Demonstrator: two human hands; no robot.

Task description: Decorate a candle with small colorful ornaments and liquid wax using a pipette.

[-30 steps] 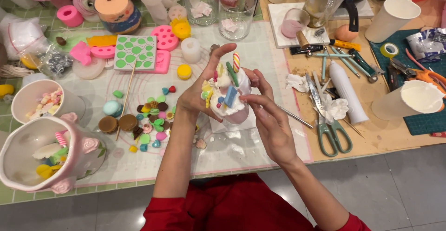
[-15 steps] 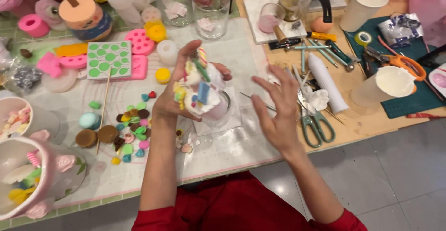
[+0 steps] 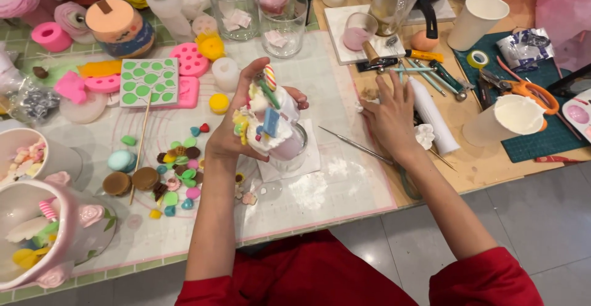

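Observation:
My left hand (image 3: 229, 138) grips a small glass cup (image 3: 274, 127) topped with white cream and stuck with coloured candy pieces, a striped lollipop among them. It holds the cup tilted just above a white paper square (image 3: 308, 158) on the clear mat. My right hand (image 3: 389, 116) is apart from the cup. It lies palm down with fingers spread over the wooden board, on crumpled white tissue beside a white roll (image 3: 432, 114). Nothing shows in its grasp. A thin metal needle tool (image 3: 353, 144) lies between the two hands.
Small coloured candy pieces and brown discs (image 3: 172, 172) are scattered left of the cup. Pink moulds (image 3: 188, 61), a green-dotted mould (image 3: 149, 81) and glass jars (image 3: 282, 12) stand behind. A pink mug (image 3: 52, 235) is near left. Paper cups (image 3: 512, 118), orange scissors (image 3: 530, 90) and tools (image 3: 431, 69) crowd the right.
My right hand has left the cup and moved right, down onto the tissue by the white roll. My left hand still holds the cup, now alone.

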